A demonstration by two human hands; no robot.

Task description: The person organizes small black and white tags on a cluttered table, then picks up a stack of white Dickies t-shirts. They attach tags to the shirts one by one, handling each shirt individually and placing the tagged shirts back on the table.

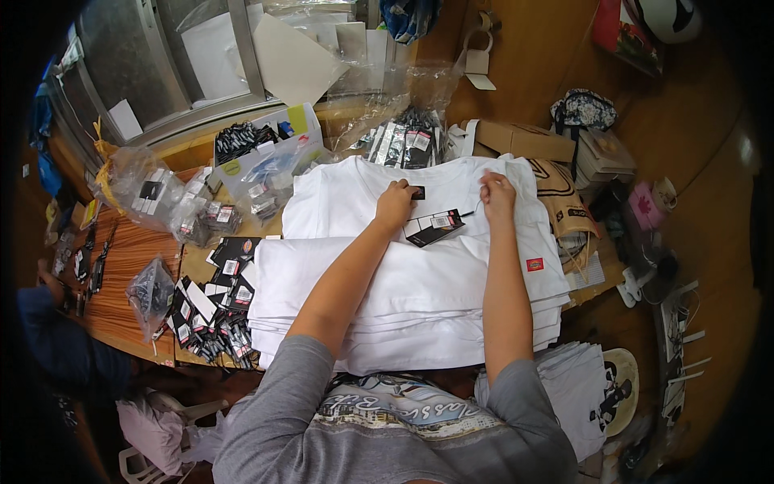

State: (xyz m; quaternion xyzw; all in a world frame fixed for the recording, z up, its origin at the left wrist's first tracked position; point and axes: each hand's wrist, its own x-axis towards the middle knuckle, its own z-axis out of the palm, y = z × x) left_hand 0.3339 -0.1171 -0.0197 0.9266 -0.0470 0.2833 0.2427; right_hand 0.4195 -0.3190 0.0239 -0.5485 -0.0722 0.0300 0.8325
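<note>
A white t-shirt (355,202) lies spread flat on the table beyond a thick stack of folded white shirts (419,315). My left hand (395,206) rests at the shirt's neck, fingers closed by the small black neck label (418,192). My right hand (497,196) pinches the shirt fabric a little to the right. Between the two hands lie black card hang tags (434,227) on the shirt. A small red label (534,264) shows on the stack's right side.
Loose black hang tags (211,310) cover the table at left, with clear bags of tags (153,189). More packed tags (403,145) and a cardboard box (524,141) stand behind. Printed shirts (584,391) lie at lower right. Another person's sleeve (48,339) is at far left.
</note>
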